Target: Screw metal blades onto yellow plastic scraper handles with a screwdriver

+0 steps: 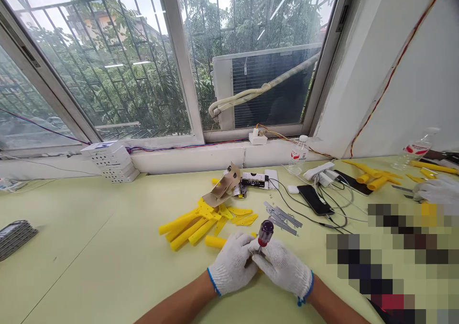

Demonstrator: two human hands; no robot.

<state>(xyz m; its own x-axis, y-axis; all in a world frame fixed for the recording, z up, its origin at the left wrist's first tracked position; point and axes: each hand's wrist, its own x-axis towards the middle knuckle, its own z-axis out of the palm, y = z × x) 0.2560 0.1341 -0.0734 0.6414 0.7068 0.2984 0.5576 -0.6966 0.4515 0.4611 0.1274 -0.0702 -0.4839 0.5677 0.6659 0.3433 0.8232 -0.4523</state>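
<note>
My left hand (234,262), in a white glove with a blue cuff, is closed around a yellow tubular part (215,241) that sticks out to the left. Beside it, my right hand (281,265), gloved the same way, has its fingers wrapped round the lower end of a screwdriver (266,233). The screwdriver stands nearly upright, its dark and red handle on top; its tip is hidden between the gloves. Gray metal strips (283,218) with small screws lie just beyond my hands. Several yellow pieces (193,223) are piled to the left, by an open cardboard box (223,186).
Behind are a phone (315,200) with cables, a power strip (319,170) and a water bottle (298,155). White boxes (112,162) are stacked by the window. A gray stack (16,238) lies far left. Another person's gloved hand (438,190) is at right, near yellow parts (376,175).
</note>
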